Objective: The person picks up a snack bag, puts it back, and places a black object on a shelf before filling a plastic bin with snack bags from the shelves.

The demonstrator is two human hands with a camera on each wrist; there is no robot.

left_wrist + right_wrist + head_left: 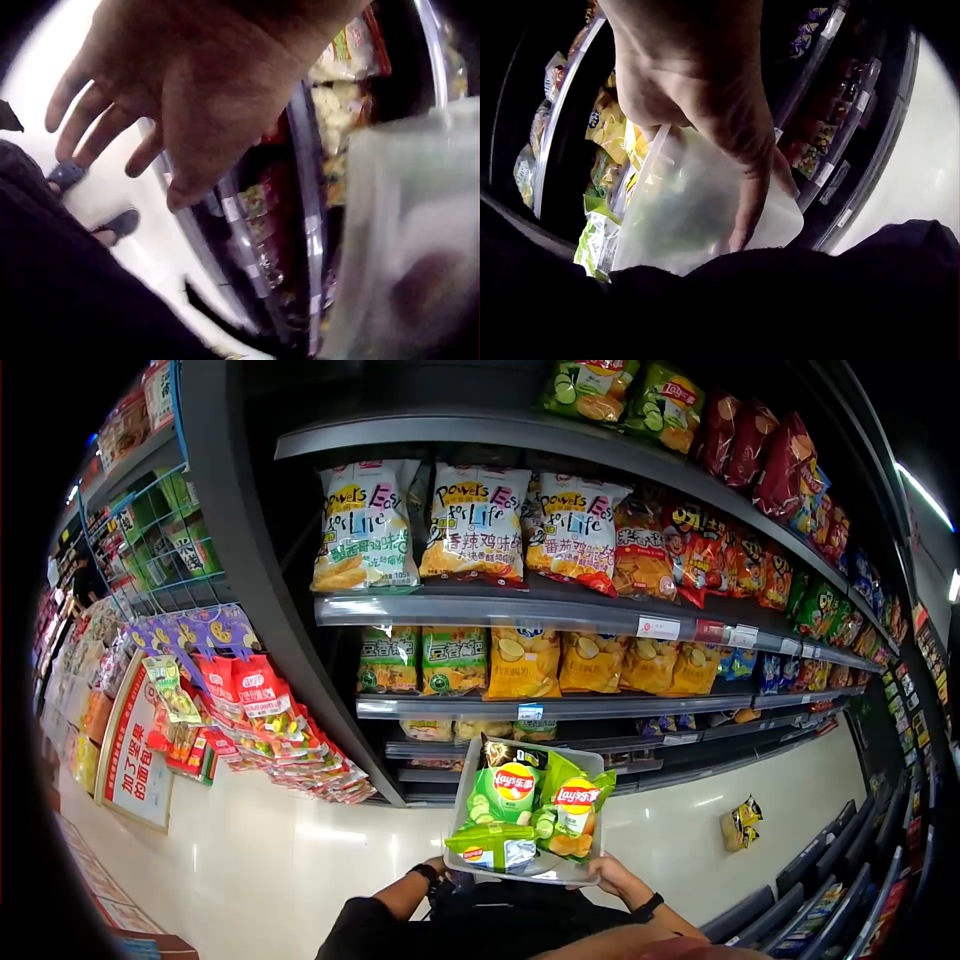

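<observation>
In the head view a translucent white bin (pixel 466 785) is held at waist height before the person. Inside it are a black-and-green Lay's bag (pixel 512 790), a green Lay's bag (pixel 573 807) and another green bag (pixel 492 848) lying across the front. The right hand (pixel 622 880) grips the bin's near right corner; in the right wrist view this hand (pixel 705 90) has its fingers over the bin wall (pixel 694 214). The left hand (pixel 436 868) is by the near left corner. In the left wrist view the left hand (pixel 202 90) has its fingers spread, apart from the bin (pixel 367 187).
Snack shelves (pixel 480 612) with rows of bags stand ahead and curve to the right. Red packets (pixel 262 695) hang at left beside a framed red-and-white sign (pixel 140 765). A yellow bag bundle (pixel 741 824) lies on the pale floor (pixel 330 850) at right.
</observation>
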